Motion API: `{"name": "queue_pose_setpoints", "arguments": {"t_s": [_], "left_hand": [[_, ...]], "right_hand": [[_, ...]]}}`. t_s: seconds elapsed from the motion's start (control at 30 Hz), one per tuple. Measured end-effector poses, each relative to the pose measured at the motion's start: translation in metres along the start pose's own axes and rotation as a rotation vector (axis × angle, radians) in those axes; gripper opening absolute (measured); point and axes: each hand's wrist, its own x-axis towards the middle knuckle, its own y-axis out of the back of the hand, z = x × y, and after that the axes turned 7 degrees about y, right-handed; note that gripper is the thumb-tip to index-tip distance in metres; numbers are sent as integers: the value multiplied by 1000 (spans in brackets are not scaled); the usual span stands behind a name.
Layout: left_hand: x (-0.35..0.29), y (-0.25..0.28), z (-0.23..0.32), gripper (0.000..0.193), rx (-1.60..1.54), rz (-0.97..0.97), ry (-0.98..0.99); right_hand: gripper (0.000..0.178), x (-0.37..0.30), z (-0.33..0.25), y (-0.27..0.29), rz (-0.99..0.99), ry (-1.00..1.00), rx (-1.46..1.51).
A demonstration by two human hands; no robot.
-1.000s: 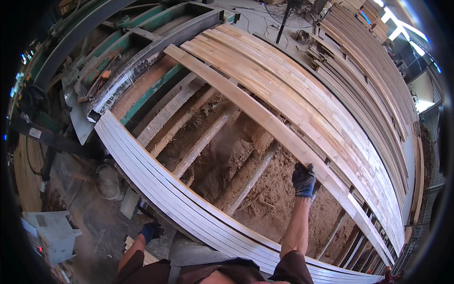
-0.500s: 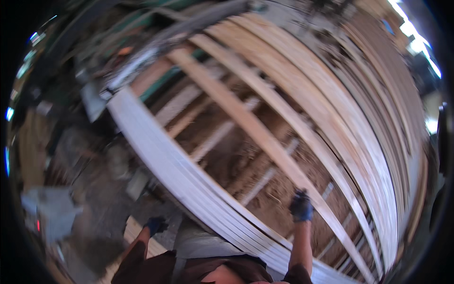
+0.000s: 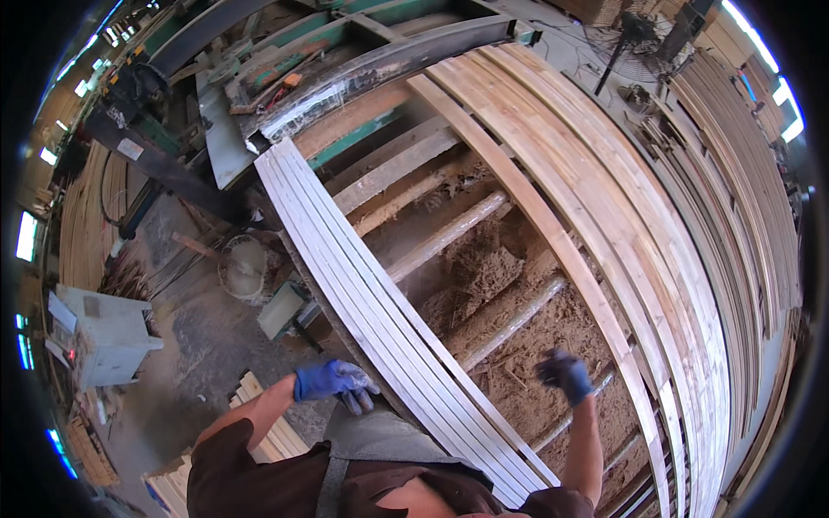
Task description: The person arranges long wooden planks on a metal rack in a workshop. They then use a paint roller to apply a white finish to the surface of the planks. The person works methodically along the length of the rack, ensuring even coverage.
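My left hand (image 3: 338,385), in a blue glove with whitish dust on it, hangs just off the near-left edge of several white-coated planks (image 3: 371,315). Its fingers are loosely bent and apart, with nothing in them. Over the gap between the two groups of planks is my right hand (image 3: 566,376), also in a blue glove, its dark fingers apart and holding nothing. Closest on its right lies a bare wooden plank (image 3: 553,226), and more light-brown planks (image 3: 604,186) lie side by side beyond that one.
Below the gap, round rollers (image 3: 516,323) cross above heaped sawdust (image 3: 484,281). A steel beam (image 3: 380,62) spans the far end. At left stand a grey metal box (image 3: 112,324) and a round basket (image 3: 244,269). Stacked boards (image 3: 734,164) line the right; a fan (image 3: 635,43) stands far right.
My right hand has come away from the loose plank and is left of it. That plank now lies nearer the right-hand group. My left hand has risen toward the white planks. The view has shifted.
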Motion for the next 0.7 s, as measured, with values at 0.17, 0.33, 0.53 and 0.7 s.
{"name": "queue_pose_setpoints", "arguments": {"t_s": [0.17,0.33,0.53,0.7], "left_hand": [[32,-18,23,36,32,-19,-33],[43,-7,-5,34,-26,-3,14],[85,-33,73,28,356,59,-255],[137,-25,103,27,414,120,-323]], "right_hand": [[44,-11,121,-27,-642,-108,-509],[55,-38,135,-57,-592,-149,-441],[52,2,96,15,-524,124,-618],[23,-46,-61,13,301,476,-213]]}}
